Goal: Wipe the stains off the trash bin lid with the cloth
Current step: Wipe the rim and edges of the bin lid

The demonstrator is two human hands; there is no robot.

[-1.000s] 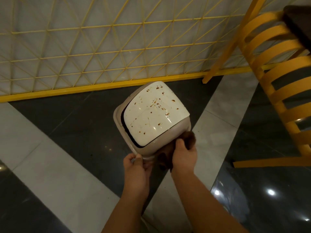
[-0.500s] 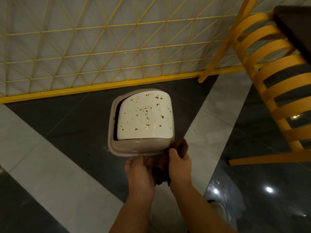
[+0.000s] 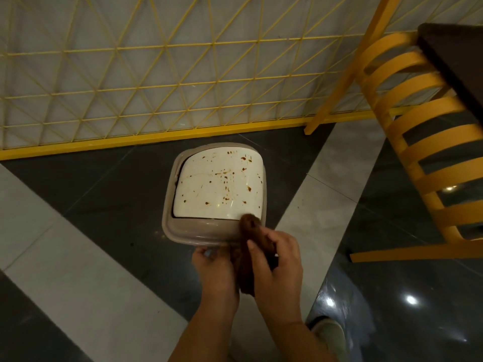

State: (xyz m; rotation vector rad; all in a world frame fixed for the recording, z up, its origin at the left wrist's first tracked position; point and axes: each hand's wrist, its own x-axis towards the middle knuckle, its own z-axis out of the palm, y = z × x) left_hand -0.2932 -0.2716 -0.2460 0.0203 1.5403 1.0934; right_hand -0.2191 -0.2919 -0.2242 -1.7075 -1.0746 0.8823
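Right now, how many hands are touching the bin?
2: the left hand grips the near rim of the trash bin; the right hand presses the brown cloth against the lid's near corner.

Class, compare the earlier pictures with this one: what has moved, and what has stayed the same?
The trash bin turned square to the person. The right hand lifted the brown cloth onto the lid's near corner. The left hand still grips the rim; the stains remain.
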